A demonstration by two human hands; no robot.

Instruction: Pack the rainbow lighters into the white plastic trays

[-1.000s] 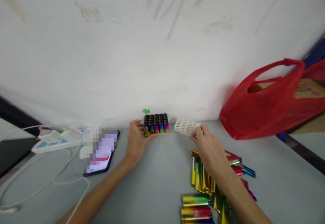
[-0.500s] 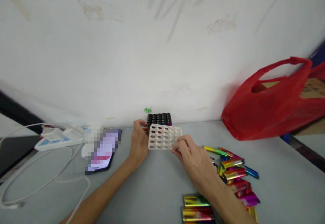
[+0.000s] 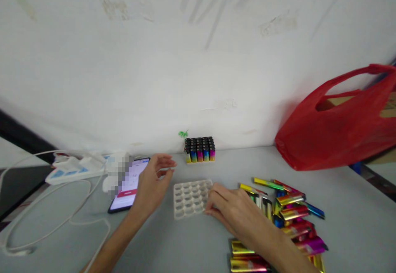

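Note:
A white tray [image 3: 192,198] with rows of round holes lies on the grey table, its right edge pinched by my right hand [image 3: 227,207]. My left hand [image 3: 156,180] is off the tray's left side, fingers apart and holding nothing. Behind the tray, against the wall, a block of upright lighters [image 3: 200,150] with black tops and colourful bodies stands in rows. Many shiny loose lighters [image 3: 293,213] lie in a pile right of my right hand, partly hidden by my forearm.
At the left are a lit phone [image 3: 130,186], a white power strip [image 3: 77,167] and a looping white cable [image 3: 46,196]. A red bag [image 3: 334,136] sits at the back right. A small green thing [image 3: 183,134] is by the wall.
The tray has been lowered from in front of the lighter block onto the table. My left hand has moved left, away from the tray and block. My right hand came down with the tray.

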